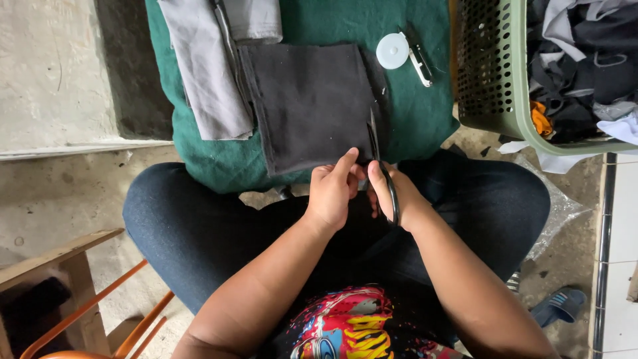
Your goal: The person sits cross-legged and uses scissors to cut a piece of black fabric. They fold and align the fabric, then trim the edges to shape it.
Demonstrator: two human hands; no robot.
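The right hand [392,193] is closed through the handles of black scissors [382,166], thumb in the upper loop. The blades point toward twelve o'clock and lie along the right edge of a dark grey cloth [309,103]; how far apart the blades stand cannot be told. The left hand [332,189] sits just beside it at nine o'clock, fingers curled, thumb and forefinger pinching the cloth's near edge at its lower right corner. The two hands touch or nearly touch.

The cloth is a folded, roughly square stack lying flat on a green pad [412,113]. Its near edge reaches almost to the pad's near border, above the person's knees in dark jeans [199,226]. At its ten o'clock, light grey cloth [206,73] overlaps its left edge and runs off the top of the view. At one o'clock from the scissors, well clear of the blades, lie a round white tape measure [393,50] and small snips [420,65], just beside each other on bare green pad.

At two o'clock a green perforated basket [495,80] full of dark and pale scraps stands against the pad's right edge, closing that side. Bare pad shows between the cloth's right edge and the basket. At eight o'clock are bare concrete floor [60,193] and an orange chair frame [100,312]; at four o'clock, a blue sandal [558,306].
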